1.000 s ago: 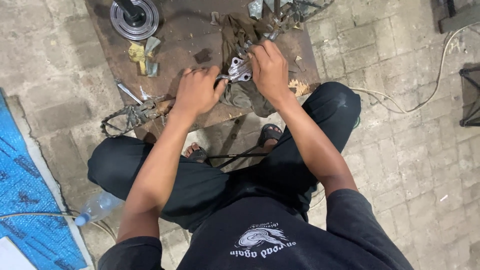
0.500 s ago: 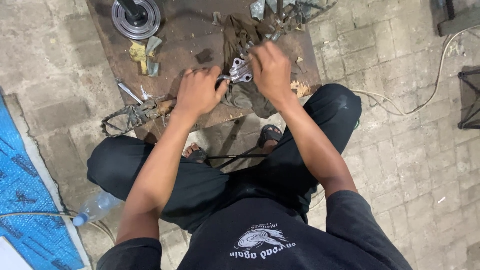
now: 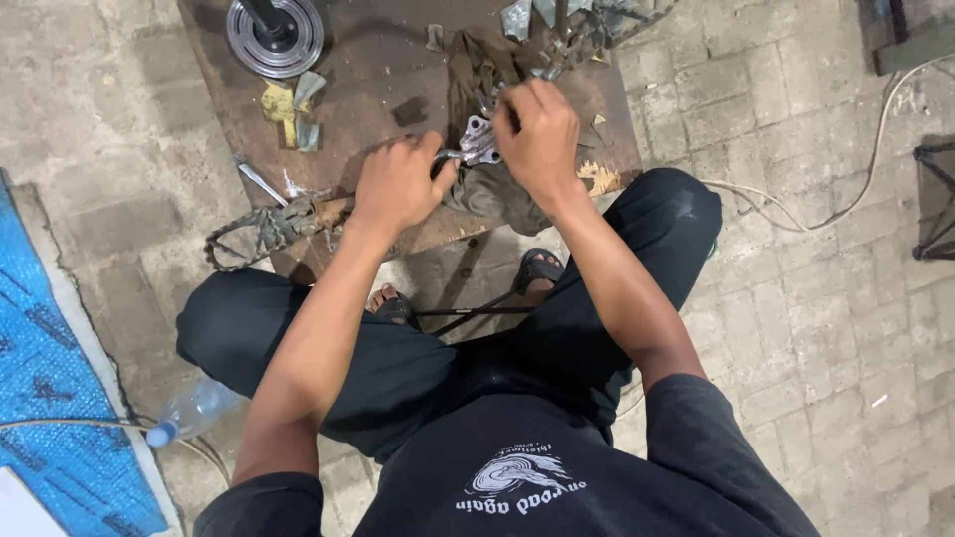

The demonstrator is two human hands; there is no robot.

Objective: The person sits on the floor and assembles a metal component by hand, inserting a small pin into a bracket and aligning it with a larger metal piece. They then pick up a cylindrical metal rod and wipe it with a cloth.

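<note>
Both hands grip metal bracket — flat, long axis left-right

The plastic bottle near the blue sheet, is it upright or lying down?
Lying down: the plastic bottle rests on its side on the paving, blue cap toward the blue sheet.

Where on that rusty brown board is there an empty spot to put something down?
Bare rusty board lies between the round silver metal pulley and the dirty brown rag. It is crowded near the left hand and right hand around the small silver metal part, and at the scrap pile in the top corner.
</note>
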